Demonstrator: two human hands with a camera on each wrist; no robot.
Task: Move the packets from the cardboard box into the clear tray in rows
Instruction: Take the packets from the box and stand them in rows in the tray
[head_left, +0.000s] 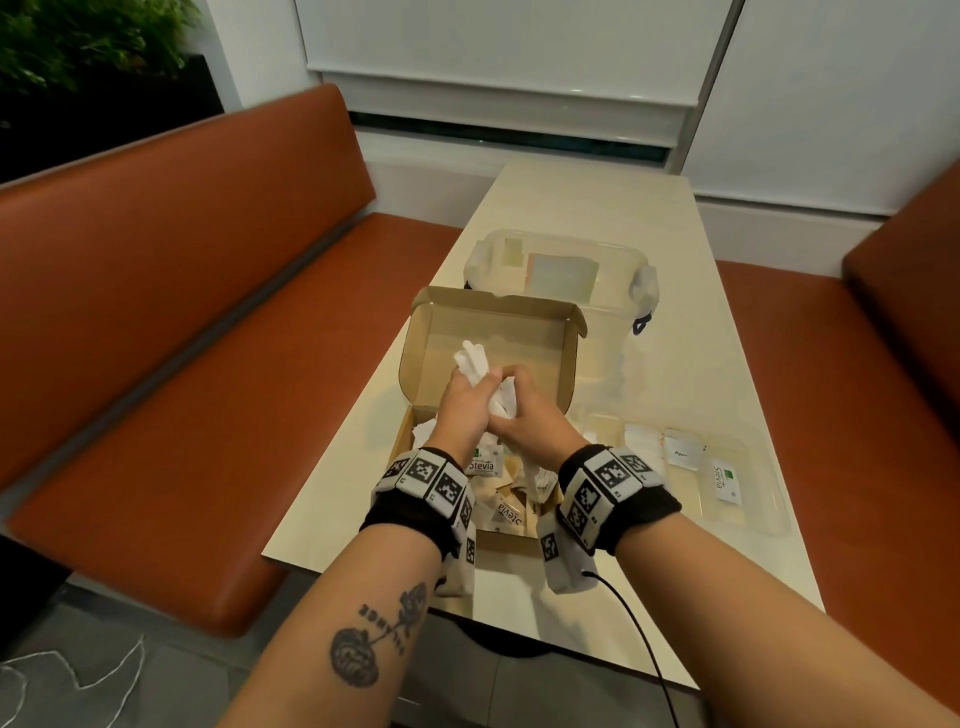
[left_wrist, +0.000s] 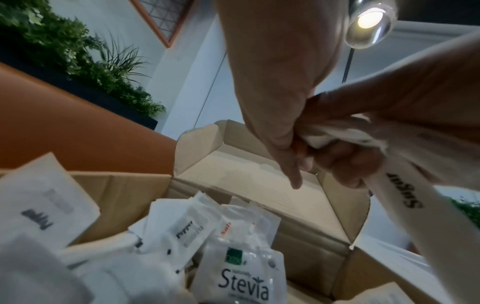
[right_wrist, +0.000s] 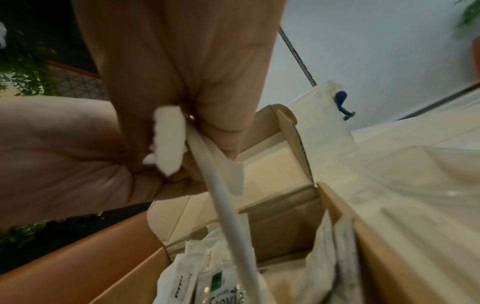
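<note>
Head view: a bunch of white sugar sticks (head_left: 480, 371) is gripped between curled fingers of the left hand (head_left: 464, 410) and the right hand (head_left: 524, 421) (one stick reads "Sugar"), above the open cardboard box (head_left: 488, 332), where Stevia and pepper packets (head_left: 506, 512) lie. Beside it, the clear tray (head_left: 769, 514) is seen holding a few packets in a row.
</note>
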